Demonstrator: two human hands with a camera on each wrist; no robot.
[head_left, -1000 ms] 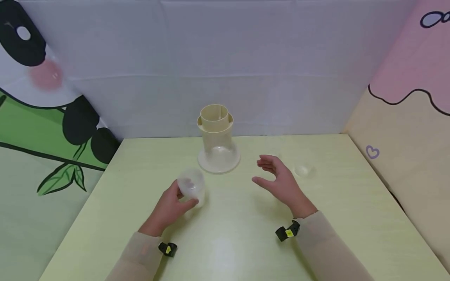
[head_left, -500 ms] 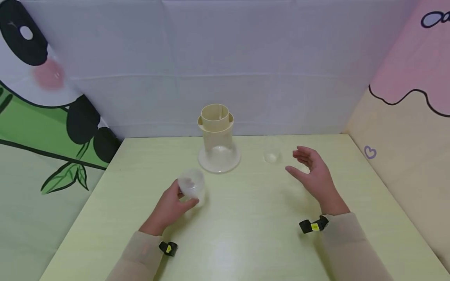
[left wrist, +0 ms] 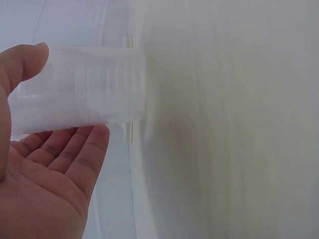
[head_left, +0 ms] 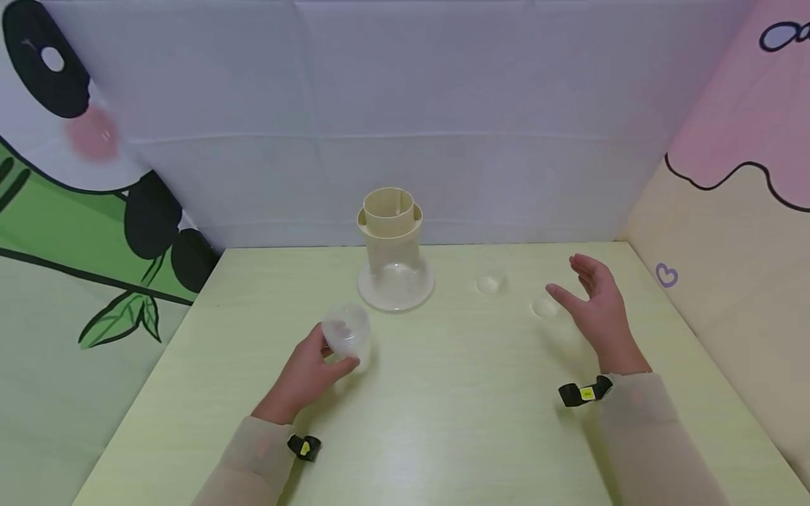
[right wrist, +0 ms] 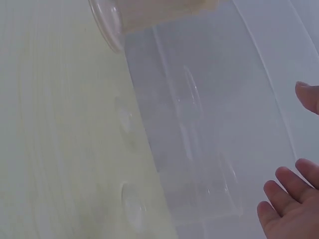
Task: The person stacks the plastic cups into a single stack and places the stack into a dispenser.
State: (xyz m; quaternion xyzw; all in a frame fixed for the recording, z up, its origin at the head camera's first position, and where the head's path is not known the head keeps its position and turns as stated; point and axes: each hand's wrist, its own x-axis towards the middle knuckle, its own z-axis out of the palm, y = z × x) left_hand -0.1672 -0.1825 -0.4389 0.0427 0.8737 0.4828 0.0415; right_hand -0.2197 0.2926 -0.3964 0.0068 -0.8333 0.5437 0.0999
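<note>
The person's left grip (head_left: 314,367) pinches a frosted plastic cup (head_left: 345,330) between thumb and fingers, out over the bench (head_left: 430,407), left of its middle; the cup's mouth faces up, and from here I can't tell whether it is one cup or several nested, nor whether its foot meets the surface; the right grip (head_left: 598,309) is spread, thumb well apart from the fingers, towards the back right corner; just beside it, with a gap between, a clear cup (head_left: 544,305) stands upright; a second clear cup (head_left: 490,282), upright too, stands to the left of that one and nearer the back edge; further left, close to the back edge, a cream cylinder (head_left: 390,246) rises from a clear round base (head_left: 395,301), a narrower tube (head_left: 388,223) showing within its top; a black band (head_left: 585,392) with a yellow tag sits at each pale cuff; behind the back edge hangs a lilac cloth (head_left: 405,91).
</note>
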